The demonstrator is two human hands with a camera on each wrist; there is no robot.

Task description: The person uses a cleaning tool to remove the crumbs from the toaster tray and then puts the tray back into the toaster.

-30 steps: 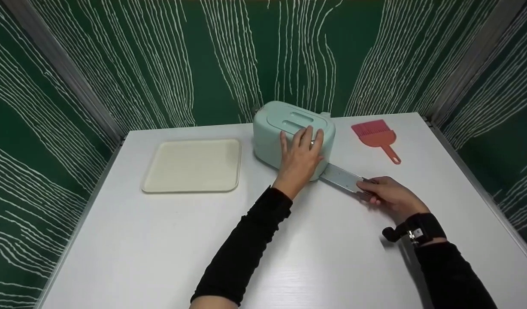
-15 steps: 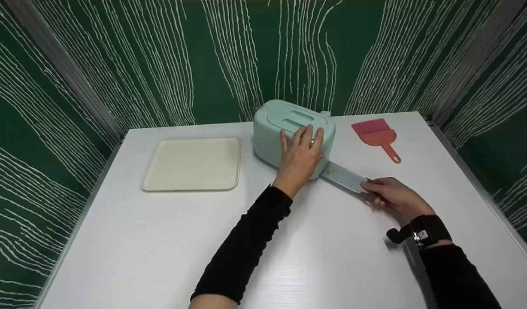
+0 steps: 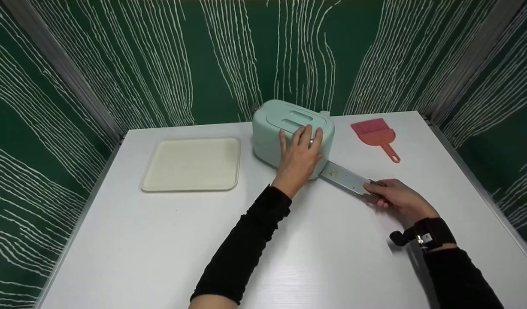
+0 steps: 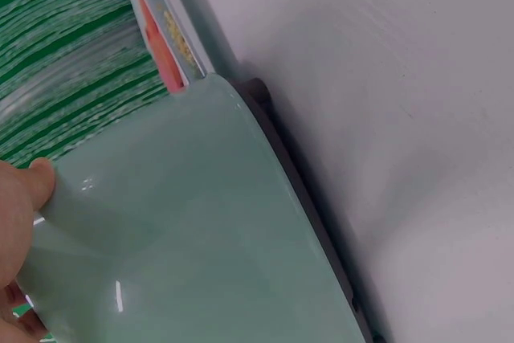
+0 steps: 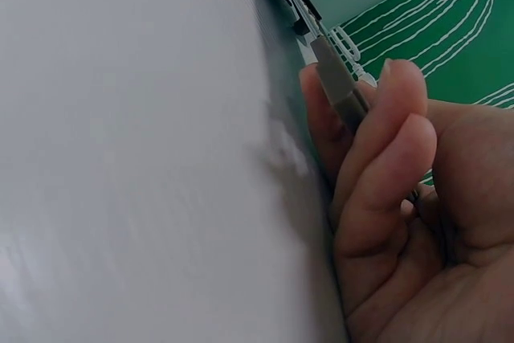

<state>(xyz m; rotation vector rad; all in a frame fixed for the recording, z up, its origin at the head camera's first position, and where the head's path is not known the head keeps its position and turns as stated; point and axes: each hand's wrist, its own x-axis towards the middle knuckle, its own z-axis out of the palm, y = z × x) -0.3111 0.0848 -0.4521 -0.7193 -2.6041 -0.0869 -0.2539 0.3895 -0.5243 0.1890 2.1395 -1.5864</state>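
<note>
A mint-green toaster (image 3: 268,141) stands at the back of the white table. My left hand (image 3: 298,161) rests on its front and upper edge near the right end, fingers spread and fairly straight. From the toaster's lower right end sticks out a thin metal crumb tray (image 3: 347,178), its inner end hidden. Small yellowish crumbs (image 4: 178,38) lie on it in the left wrist view. My right hand (image 3: 394,195) pinches the tray's outer end (image 5: 337,82) between thumb and curled fingers, just above the table.
A cream rectangular tray (image 3: 192,165) lies left of the toaster. Right of the toaster lies an orange dustpan (image 3: 377,137) with a pink brush (image 3: 371,125) on it. Green walls with white lines (image 3: 225,51) enclose the table's back and sides.
My right hand has moved slightly right, drawing the crumb tray a little farther out of the toaster, with more crumbs in sight. The left hand and toaster have stayed in place.
</note>
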